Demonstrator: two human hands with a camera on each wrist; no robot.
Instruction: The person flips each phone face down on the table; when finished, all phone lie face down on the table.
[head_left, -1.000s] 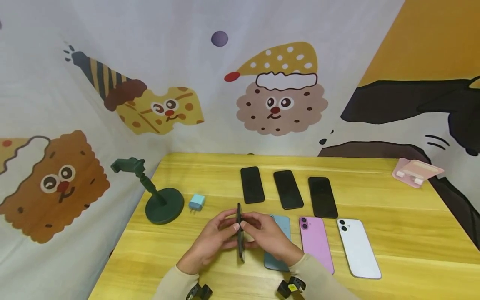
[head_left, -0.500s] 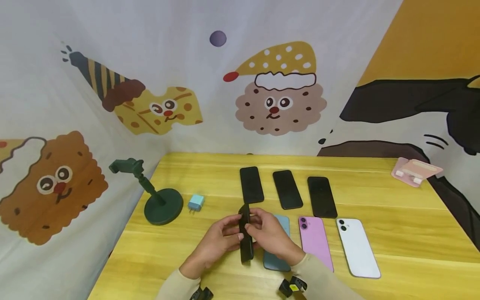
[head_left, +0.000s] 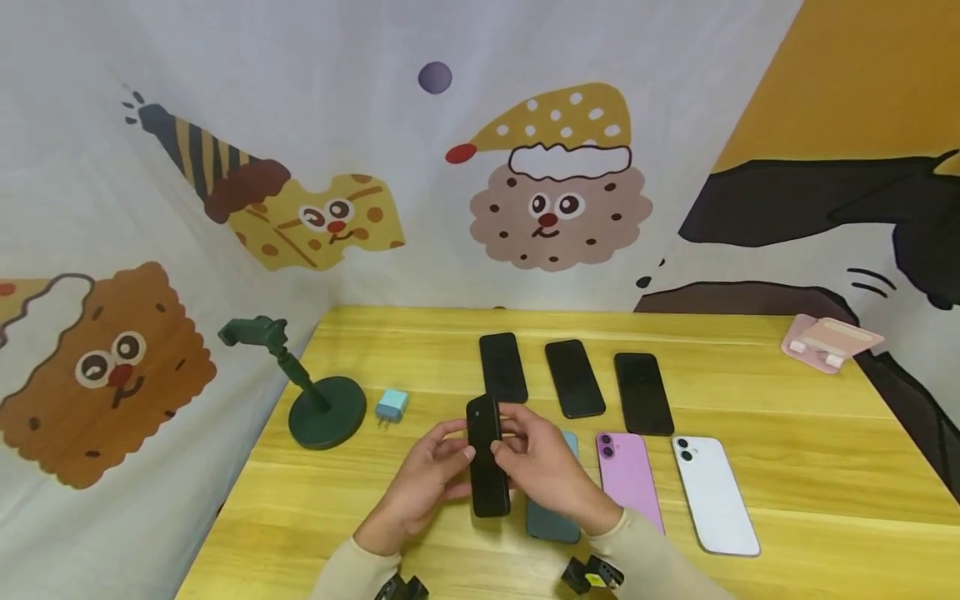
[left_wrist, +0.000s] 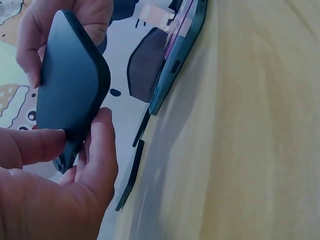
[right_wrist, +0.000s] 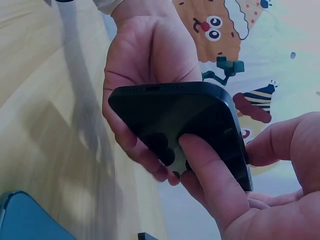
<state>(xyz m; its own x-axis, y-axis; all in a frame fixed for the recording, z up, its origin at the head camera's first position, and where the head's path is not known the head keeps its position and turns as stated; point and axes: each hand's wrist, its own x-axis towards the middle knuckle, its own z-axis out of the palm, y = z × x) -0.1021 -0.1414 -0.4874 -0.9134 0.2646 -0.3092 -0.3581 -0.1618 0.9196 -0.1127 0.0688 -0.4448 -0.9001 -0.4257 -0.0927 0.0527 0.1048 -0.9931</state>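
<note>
Both hands hold a black phone (head_left: 486,458) above the yellow table (head_left: 787,467), its back with the camera lenses turned up toward me. My left hand (head_left: 433,471) grips its left edge, thumb and fingers curled round it. My right hand (head_left: 534,462) grips the right edge, thumb on the back. In the left wrist view the phone (left_wrist: 70,95) sits between my left hand's thumb (left_wrist: 35,145) and fingers. In the right wrist view my right hand's thumb (right_wrist: 210,185) presses on the phone (right_wrist: 185,120), with the left hand (right_wrist: 150,55) behind it.
A teal phone (head_left: 551,521) lies partly under my right hand, beside a pink phone (head_left: 630,479) and a white phone (head_left: 712,496). Three black phones (head_left: 573,377) lie in a row behind. A green stand (head_left: 318,400), a light-blue charger (head_left: 392,406) and a pink stand (head_left: 828,342) are also there.
The black phone was edge-on to me a second ago. The hands have turned it so its back now faces up, and they stay in much the same spot.
</note>
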